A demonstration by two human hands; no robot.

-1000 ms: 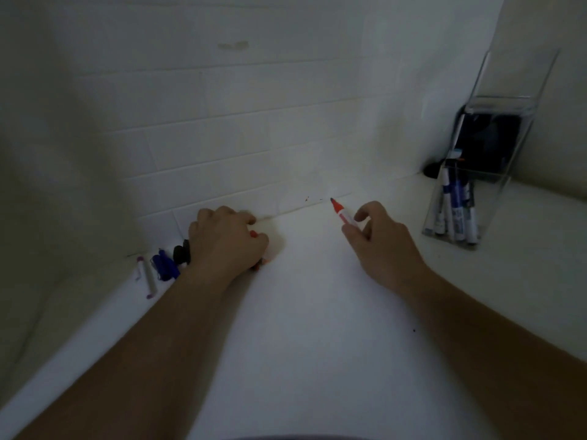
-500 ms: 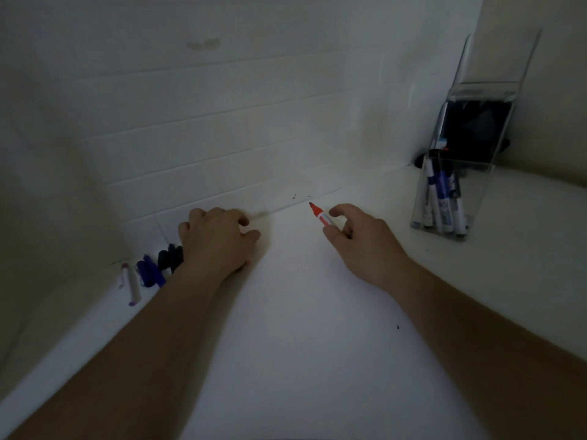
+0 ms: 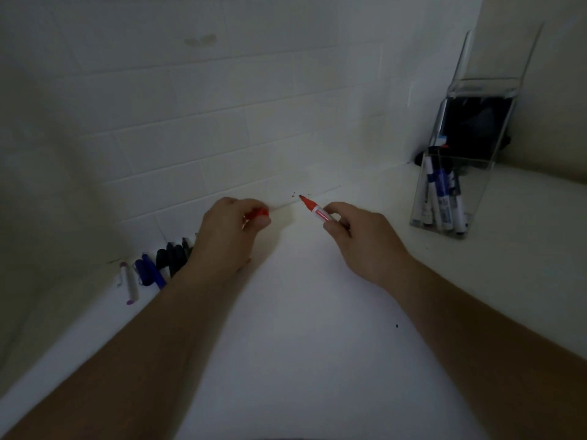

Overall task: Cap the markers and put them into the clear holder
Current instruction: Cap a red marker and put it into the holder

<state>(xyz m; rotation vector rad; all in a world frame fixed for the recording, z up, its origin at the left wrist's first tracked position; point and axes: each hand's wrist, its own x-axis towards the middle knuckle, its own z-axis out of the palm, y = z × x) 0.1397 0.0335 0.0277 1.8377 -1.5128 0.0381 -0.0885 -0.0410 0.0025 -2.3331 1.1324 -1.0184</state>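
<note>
My right hand (image 3: 359, 239) pinches an uncapped red marker (image 3: 317, 211), its tip pointing up-left toward the tiled wall. A short gap to the left, my left hand (image 3: 228, 239) holds a red cap (image 3: 259, 213) between thumb and fingers, lifted off the white counter. The clear holder (image 3: 476, 185) stands at the right with several capped blue and black markers (image 3: 441, 198) inside. Left of my left wrist, loose blue and black caps and markers (image 3: 162, 262) and a white marker with a purple end (image 3: 128, 282) lie along the wall's foot.
A white counter (image 3: 301, 312) runs between a tiled wall ahead and a plain wall at the right. A dark object (image 3: 473, 128) sits behind the holder in the corner. Small dark specks mark the wall near the marker tip.
My left hand has lifted off the counter with the red cap now showing in its fingers. My right hand with the red marker has held nearly still.
</note>
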